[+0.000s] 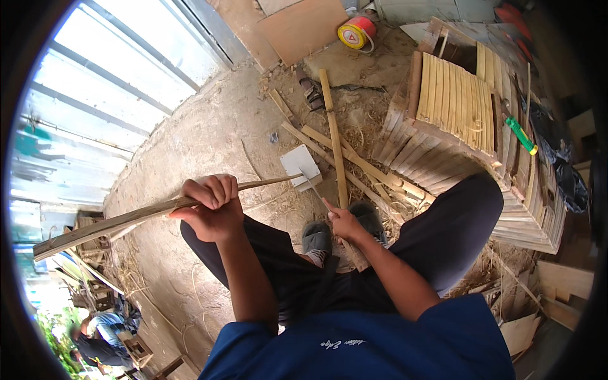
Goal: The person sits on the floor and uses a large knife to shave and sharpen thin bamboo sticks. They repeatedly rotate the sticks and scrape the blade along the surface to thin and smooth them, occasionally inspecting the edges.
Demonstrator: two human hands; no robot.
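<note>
My left hand (214, 206) is wrapped round a long bamboo strip (126, 216). The strip's thick end sticks out far to the left, and its thin end reaches a small white block (293, 159) on the ground before my feet. My right hand (347, 225) is closed on a slim tool with a narrow blade (314, 185), likely a knife. Its tip points at the white block, close to the strip's thin end; whether they touch I cannot tell. A flat bamboo piece (335, 136) runs from the floor ahead toward my right hand, and the hand partly covers it.
Several bamboo pieces (380, 176) lie loose ahead of my feet, near a dark sandal (310, 92). A slatted bamboo stack (453, 101) stands at right, with a green-handled tool (521, 135) on it. A red and yellow bucket (356, 33) lies far ahead. Another person (101, 345) is at lower left.
</note>
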